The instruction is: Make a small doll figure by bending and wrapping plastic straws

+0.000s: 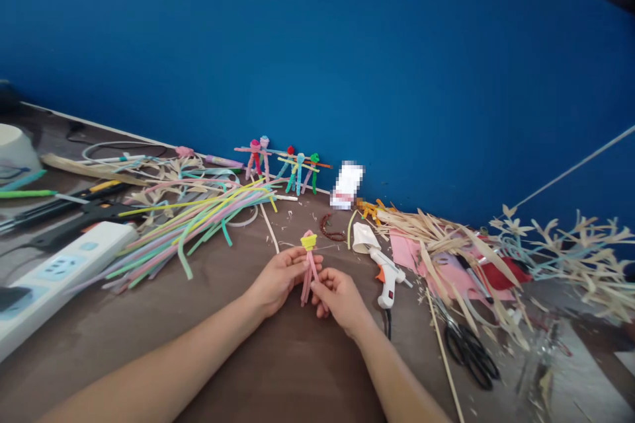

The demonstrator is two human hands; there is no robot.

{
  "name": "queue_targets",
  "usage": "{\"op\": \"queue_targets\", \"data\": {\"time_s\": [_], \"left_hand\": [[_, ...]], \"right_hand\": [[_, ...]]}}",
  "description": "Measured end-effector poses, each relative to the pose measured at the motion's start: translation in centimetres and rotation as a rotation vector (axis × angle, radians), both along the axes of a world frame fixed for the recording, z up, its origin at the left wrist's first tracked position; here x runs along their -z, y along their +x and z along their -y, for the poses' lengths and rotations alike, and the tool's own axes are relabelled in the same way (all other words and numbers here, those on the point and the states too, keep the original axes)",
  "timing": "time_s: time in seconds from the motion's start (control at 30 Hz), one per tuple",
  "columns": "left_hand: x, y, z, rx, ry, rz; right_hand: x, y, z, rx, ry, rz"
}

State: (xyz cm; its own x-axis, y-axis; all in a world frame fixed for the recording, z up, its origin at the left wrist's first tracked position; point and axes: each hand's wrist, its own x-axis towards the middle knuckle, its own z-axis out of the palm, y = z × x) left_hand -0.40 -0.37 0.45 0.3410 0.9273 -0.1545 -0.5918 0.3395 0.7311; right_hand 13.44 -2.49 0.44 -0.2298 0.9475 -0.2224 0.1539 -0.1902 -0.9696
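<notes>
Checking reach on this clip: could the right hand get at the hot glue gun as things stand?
Probably yes: the right hand is close to the hot glue gun with nothing showing between them, though it would likely release the pink pipe-cleaner figure first.

bright, even room light, only a soft shadow beneath the right hand (342,301); wide-angle distortion tilts the tabletop (278,363) and blue wall (317,46); a pixelated patch (347,185) blurs one spot.
</notes>
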Motion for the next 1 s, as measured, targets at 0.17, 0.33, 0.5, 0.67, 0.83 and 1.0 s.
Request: {"op": "queue_targets", "data": {"time_s": [0.17,0.33,0.5,0.67,0.83,1.0], "left_hand": [[0.2,0.1,-0.1,0.014,0.049,-0.102],[0.2,0.3,-0.1,-0.036,0.139,-0.247],[0.2,0.4,-0.2,-0.055,0.162,-0.266],[0.4,0.2,-0.1,0.034,0.075,-0.199],[0.3,0.0,-0.2,0.033,0.026,-0.223],[0.2,0.0,-0.1,0.103,0.026,-0.211]], "right_hand": [[0.2,0.0,0.0,-0.034,0.010,0.000],[0.0,-0.2,0.1,-0.047,-0.021,-0.045],[-0.2,-0.1,0.1,-0.052,-0.036,-0.077],[-0.3,0.1,0.2,-0.071,-0.038,-0.092],[-0.4,0.7,0.0,-0.074,-0.042,-0.160],[-0.4,1.8,-0.8,0.130,0.020,-0.219]]}}
